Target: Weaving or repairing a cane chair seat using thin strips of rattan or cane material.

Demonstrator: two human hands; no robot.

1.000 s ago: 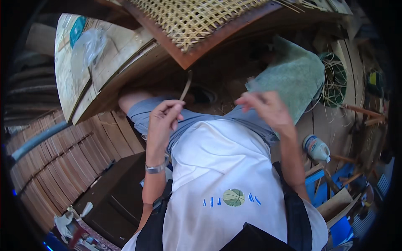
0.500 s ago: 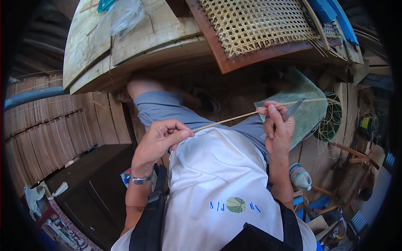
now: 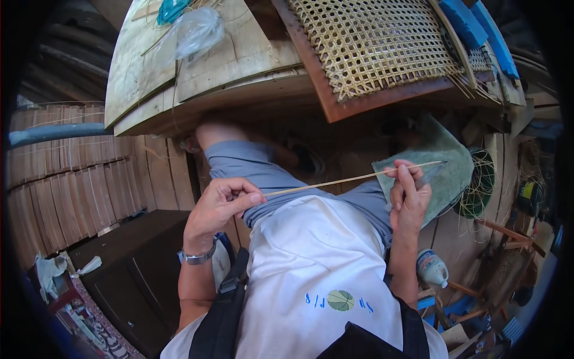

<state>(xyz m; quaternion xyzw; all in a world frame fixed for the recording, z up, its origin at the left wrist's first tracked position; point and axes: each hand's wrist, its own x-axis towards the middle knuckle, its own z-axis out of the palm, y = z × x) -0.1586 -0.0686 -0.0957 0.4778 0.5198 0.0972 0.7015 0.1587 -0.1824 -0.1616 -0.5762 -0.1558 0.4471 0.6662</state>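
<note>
A thin, pale cane strip (image 3: 329,183) is stretched between my hands above my lap. My left hand (image 3: 222,208) pinches one end between thumb and fingers. On the other side, my right hand (image 3: 410,192) is closed on a knife, its grey blade (image 3: 431,174) pointing up and right, while the strip passes through the same fingers. Past them a short length of strip reaches over a greenish sheet (image 3: 445,143) lying at my right leg. The knife's handle is hidden in my palm.
Ahead stands a wooden workbench (image 3: 239,63) bearing a brown-framed woven cane panel (image 3: 376,54) and a clear plastic bag (image 3: 200,31). Coiled cane strands fill a green container (image 3: 476,194) at right. A white bottle (image 3: 431,267) sits nearby. A dark cabinet (image 3: 137,263) and stacked wood pieces (image 3: 66,200) are at left.
My hands are farther apart, with more of the strip between them and less beyond my right fingers. The knife blade has turned more to the right. The whole view has shifted slightly.
</note>
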